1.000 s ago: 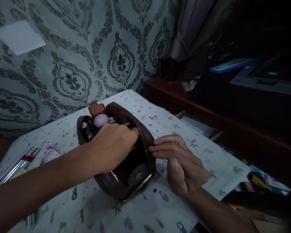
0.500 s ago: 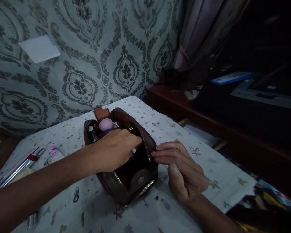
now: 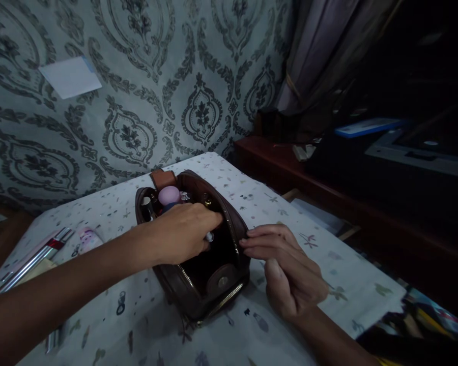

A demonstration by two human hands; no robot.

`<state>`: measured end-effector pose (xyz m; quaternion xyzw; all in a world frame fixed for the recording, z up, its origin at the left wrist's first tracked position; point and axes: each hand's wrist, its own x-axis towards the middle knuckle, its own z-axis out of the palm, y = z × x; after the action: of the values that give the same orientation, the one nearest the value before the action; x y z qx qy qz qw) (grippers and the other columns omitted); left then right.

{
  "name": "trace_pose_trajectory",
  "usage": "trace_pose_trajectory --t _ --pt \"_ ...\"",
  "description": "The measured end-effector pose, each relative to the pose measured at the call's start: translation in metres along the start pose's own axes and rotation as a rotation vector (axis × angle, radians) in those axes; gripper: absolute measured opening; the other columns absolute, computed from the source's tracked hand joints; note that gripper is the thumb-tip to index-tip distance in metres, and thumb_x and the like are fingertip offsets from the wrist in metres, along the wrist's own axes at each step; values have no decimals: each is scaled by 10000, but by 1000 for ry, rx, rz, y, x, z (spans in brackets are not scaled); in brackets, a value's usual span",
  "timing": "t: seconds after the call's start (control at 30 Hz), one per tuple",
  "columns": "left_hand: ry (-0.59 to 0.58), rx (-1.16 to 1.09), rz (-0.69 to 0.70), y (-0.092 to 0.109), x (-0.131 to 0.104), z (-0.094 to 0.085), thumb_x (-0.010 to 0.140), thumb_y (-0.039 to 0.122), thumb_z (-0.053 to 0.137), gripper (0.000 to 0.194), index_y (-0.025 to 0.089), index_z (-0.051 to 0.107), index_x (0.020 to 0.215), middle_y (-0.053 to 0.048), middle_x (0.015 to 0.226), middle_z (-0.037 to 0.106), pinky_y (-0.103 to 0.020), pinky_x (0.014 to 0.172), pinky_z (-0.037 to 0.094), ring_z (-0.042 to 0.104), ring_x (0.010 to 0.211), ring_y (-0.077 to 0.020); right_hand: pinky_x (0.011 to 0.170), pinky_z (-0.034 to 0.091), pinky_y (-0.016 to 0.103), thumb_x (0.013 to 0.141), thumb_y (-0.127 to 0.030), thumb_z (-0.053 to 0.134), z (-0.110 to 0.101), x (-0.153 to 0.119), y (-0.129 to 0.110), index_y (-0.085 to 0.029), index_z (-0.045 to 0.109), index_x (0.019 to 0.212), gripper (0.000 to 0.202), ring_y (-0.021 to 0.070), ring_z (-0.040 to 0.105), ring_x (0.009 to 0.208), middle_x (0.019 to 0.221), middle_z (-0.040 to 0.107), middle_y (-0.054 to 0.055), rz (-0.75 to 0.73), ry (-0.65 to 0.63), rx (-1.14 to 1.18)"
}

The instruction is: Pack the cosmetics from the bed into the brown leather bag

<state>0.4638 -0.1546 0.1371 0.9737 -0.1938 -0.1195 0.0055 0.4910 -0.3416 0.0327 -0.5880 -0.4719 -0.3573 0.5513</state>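
Left hand (image 3: 187, 229): bare, rounded knuckles
Right hand (image 3: 292, 272): bare, slender fingers (image 3: 270, 233), broad thumb (image 3: 278, 284)
Left forearm (image 3: 80, 277): bare, slim
Right forearm (image 3: 330, 333): bare, slim

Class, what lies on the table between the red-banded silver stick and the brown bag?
In the head view, a patterned pink item lies between stick and bag; the left forearm also spans the stretch.

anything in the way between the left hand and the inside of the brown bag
Nothing visible: the left hand reaches into the unzipped mouth of the brown bag, holding a small pale-tipped item. The pink round item sits beyond the hand. Deeper inside is too dark to tell.
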Motion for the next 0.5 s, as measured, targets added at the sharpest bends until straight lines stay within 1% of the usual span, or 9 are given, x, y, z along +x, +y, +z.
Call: trace_pose_trajectory --t 0.13,0.23,0.37,0.5 --pt "-29 -13 7 1 0 -3 827 150 650 113 157 609 932 -60 996 693 -319 734 465 666 960 -237 691 539 420 837 -45 493 0 -1 1 -139 675 902 215 231 688 772 822 728 92 1 -3 3" --pt "-57 -10 4 3 -1 -6 832 107 608 103 164 631 915 -56 967 702 -318 729 467 674 947 -240 692 539 421 836 -50 494 0 -2 2 -137 675 899 210 231 689 774 827 731 94 -4 -3 6" --pt "-73 2 23 4 -3 -8 813 47 579 139 163 642 857 -68 937 703 -323 733 465 674 944 -248 688 539 426 840 -63 495 1 -2 2 -144 681 897 211 234 689 763 821 734 89 3 6 0" --pt "-85 1 31 5 -4 -8 813 26 546 189 161 656 887 -79 950 704 -341 744 467 671 957 -260 662 534 427 848 -83 496 1 -1 1 -168 684 894 211 239 687 738 801 732 77 11 3 -9"
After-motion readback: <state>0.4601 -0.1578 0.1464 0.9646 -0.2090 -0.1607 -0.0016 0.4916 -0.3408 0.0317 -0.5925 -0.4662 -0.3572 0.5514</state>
